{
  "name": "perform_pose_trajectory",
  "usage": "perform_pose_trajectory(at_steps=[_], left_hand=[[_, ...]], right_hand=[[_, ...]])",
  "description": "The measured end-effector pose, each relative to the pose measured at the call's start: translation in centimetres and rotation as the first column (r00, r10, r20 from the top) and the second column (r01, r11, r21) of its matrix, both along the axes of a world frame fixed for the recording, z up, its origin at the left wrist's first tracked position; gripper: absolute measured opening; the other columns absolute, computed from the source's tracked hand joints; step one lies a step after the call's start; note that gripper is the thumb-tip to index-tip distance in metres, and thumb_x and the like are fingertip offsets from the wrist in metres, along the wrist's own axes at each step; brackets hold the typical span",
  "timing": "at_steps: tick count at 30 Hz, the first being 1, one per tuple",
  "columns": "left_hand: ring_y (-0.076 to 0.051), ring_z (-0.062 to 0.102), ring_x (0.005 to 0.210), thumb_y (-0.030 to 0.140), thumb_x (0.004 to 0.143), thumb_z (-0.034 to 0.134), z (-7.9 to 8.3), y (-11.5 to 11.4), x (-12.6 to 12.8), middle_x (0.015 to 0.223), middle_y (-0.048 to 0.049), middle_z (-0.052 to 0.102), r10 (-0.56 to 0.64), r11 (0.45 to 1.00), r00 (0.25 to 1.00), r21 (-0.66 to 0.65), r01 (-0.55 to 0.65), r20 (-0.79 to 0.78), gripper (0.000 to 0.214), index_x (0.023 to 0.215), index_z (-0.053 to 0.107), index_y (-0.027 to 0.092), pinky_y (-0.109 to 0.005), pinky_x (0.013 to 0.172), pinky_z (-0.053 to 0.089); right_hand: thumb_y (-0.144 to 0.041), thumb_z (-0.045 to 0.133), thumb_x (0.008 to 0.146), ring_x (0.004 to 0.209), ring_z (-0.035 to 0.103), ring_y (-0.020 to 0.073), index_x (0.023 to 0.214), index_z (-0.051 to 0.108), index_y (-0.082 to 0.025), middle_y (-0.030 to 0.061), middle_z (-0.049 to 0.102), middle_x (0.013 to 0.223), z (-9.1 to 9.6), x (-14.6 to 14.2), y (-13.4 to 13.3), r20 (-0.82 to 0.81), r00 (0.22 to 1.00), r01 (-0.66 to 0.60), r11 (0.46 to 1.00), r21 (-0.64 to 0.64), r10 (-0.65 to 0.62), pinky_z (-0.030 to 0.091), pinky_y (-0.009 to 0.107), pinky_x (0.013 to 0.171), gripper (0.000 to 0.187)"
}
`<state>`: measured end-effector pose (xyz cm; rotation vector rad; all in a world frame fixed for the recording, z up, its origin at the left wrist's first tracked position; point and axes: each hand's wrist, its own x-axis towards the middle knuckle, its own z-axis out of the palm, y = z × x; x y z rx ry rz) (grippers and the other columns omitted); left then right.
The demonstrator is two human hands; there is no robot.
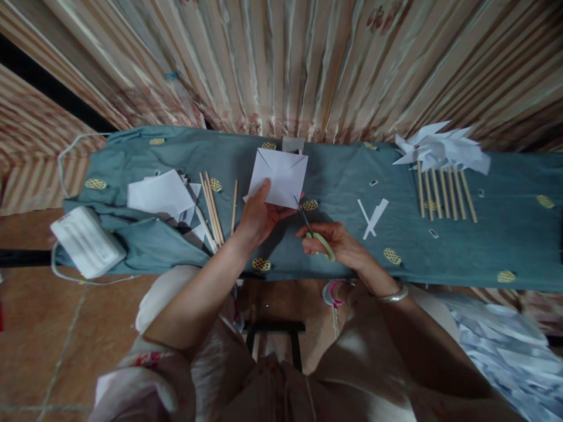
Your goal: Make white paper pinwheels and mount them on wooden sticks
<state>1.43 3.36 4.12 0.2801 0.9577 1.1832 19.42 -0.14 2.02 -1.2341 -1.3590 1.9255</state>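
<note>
My left hand [259, 214] grips a white paper square [281, 176] by its lower left, thumb on top and fingers beneath. Dark diagonal slits run inward from the two upper corners of the square. In my right hand [336, 243] is a pair of scissors [323, 245] with pale green handles. Its blades point up and left, meeting the square's lower right corner. Just left of my left hand lies a single wooden stick [234, 206]. Narrow white paper strips [373, 220] lie crossed on the cloth to the right of the scissors.
A dark green cloth [334, 176] covers the narrow table. Loose white papers [160, 193] and several wooden sticks [213, 211] lie left, near a white power strip [88, 241] with a cord. Paper pinwheels on sticks [444, 152] lie right. A striped curtain [281, 64] hangs behind.
</note>
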Motion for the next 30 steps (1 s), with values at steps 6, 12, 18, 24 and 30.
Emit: perform_pose_trajectory(at_steps=[6, 12, 18, 24, 30], left_hand=[[-0.025, 0.076, 0.093, 0.028, 0.105, 0.035, 0.4, -0.4, 0.3, 0.088, -0.0057, 0.078, -0.037, 0.999, 0.999, -0.005, 0.037, 0.003, 0.037, 0.13, 0.058, 0.015, -0.04, 0.086, 0.059], [-0.027, 0.073, 0.103, 0.029, 0.104, 0.04, 0.3, -0.6, 0.5, 0.087, -0.0079, 0.079, -0.027, 1.0, 0.999, -0.014, 0.028, 0.045, 0.04, 0.14, 0.052, 0.014, -0.043, 0.095, 0.056], [-0.028, 0.074, 0.102, 0.028, 0.105, 0.036, 0.4, -0.5, 0.6, 0.087, -0.0084, 0.078, -0.018, 1.0, 1.0, -0.014, 0.019, 0.008, 0.038, 0.133, 0.056, 0.011, -0.045, 0.094, 0.056], [-0.026, 0.076, 0.089, 0.029, 0.104, 0.039, 0.1, -0.5, 0.4, 0.088, -0.0093, 0.078, -0.034, 0.999, 0.999, 0.007, 0.034, 0.034, 0.036, 0.13, 0.058, 0.011, -0.04, 0.085, 0.059], [-0.024, 0.077, 0.088, 0.028, 0.104, 0.036, 0.1, -0.5, 0.2, 0.087, -0.0076, 0.078, -0.054, 0.999, 0.997, 0.002, 0.054, 0.053, 0.039, 0.136, 0.054, 0.014, -0.038, 0.084, 0.06]], right_hand=[[-0.052, 0.083, 0.065, 0.057, 0.054, 0.0107, 0.083, 0.067, -0.017, -0.003, 0.059, 0.063, 0.0, 0.0, 0.1, 0.028, 0.999, -0.039, 0.999, 0.0, 0.039, 0.049, 0.026, 0.055, 0.043], [-0.056, 0.082, 0.069, 0.055, 0.055, 0.0092, 0.083, 0.07, -0.018, -0.0025, 0.061, 0.062, -1.1, 0.2, 0.1, -0.001, 1.0, -0.02, 0.999, 0.044, 0.021, 0.046, 0.022, 0.052, 0.043], [-0.055, 0.083, 0.069, 0.055, 0.056, 0.0086, 0.082, 0.07, -0.018, -0.0037, 0.061, 0.062, -1.4, 0.2, 0.1, -0.027, 0.999, -0.026, 0.998, 0.055, 0.027, 0.047, 0.021, 0.052, 0.041], [-0.049, 0.087, 0.064, 0.054, 0.055, 0.0085, 0.08, 0.071, -0.017, -0.0036, 0.061, 0.061, -1.5, 0.0, 0.0, -0.042, 0.999, 0.024, 1.0, 0.016, -0.024, 0.047, 0.021, 0.05, 0.039], [-0.049, 0.09, 0.058, 0.053, 0.055, 0.007, 0.081, 0.073, -0.019, -0.0051, 0.063, 0.061, -1.9, 0.1, 0.1, -0.049, 0.998, 0.036, 0.999, -0.028, -0.037, 0.05, 0.021, 0.052, 0.041]])
